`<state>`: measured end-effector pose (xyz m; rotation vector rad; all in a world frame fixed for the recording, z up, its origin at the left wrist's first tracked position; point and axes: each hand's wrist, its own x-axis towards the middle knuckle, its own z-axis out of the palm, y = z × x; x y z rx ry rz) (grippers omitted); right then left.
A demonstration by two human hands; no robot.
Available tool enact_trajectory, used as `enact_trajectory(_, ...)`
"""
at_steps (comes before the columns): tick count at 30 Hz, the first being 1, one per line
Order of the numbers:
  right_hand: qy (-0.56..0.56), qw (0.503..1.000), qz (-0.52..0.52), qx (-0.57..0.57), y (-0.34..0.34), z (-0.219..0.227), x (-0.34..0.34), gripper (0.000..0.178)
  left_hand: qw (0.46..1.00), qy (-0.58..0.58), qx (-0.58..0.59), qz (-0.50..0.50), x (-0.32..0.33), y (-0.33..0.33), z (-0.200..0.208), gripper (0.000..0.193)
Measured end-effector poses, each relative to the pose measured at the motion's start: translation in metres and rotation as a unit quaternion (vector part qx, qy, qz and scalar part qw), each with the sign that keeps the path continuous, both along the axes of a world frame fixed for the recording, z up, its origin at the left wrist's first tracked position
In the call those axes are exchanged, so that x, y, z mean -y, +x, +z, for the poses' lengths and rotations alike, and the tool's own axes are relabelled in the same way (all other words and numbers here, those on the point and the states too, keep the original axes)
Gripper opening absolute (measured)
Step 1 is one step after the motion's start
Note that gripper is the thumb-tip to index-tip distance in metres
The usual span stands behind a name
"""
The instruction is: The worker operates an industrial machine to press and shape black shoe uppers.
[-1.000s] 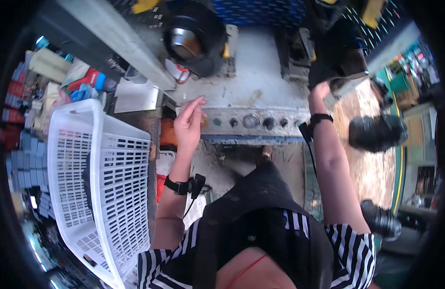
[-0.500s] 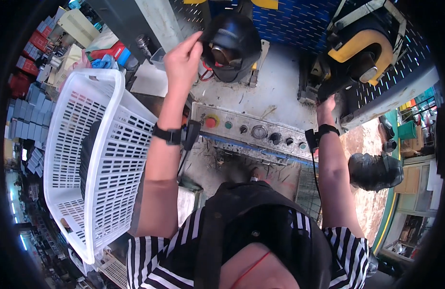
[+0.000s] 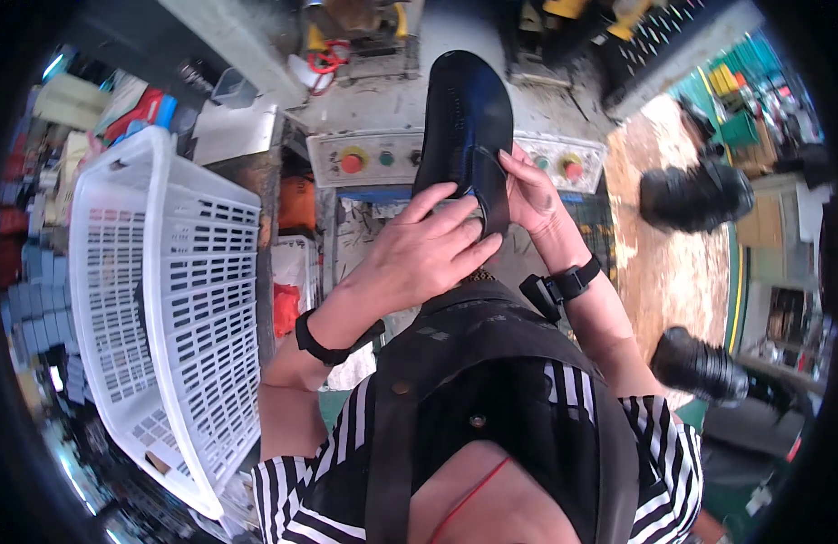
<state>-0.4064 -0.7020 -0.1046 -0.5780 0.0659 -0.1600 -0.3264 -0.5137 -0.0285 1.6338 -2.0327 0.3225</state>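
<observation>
A glossy black shoe (image 3: pixel 469 118) is held out in front of my chest, its rounded toe pointing away from me. My right hand (image 3: pixel 532 195) grips its right side, with the thumb on the upper and the other fingers hidden beneath. My left hand (image 3: pixel 428 245) lies over the near part around the opening, its fingers bent onto the shoe. Beyond the shoe's left side, part of a machine control panel (image 3: pixel 364 163) with buttons shows; the shoe covers its middle.
To my left stands a tall white slatted plastic crate (image 3: pixel 160 299). Bundled black shoes (image 3: pixel 695 198) rest on a worn wooden surface (image 3: pixel 659 272) at the right, with another dark bundle (image 3: pixel 700 367) nearer. Machine fixtures with yellow parts (image 3: pixel 401 23) rise at the back.
Both hands have come back from the machine's far fixtures toward my chest and now hold the black shoe together. The view has shifted too.
</observation>
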Motion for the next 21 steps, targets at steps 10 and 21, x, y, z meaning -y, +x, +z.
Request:
enact_trajectory(10, 0.116, 0.959, -0.183, 0.181, -0.17, -0.011, 0.059, 0.042, 0.997, -0.006, -0.061, -0.048, 0.065, -0.096, -0.042, 0.035)
enact_trajectory(21, -0.103, 0.765, -0.623, 0.125, -0.538, 0.05, 0.075, 0.036, 0.882, -0.077, -0.057, -0.461, 0.246, -0.376, 0.0, 0.039)
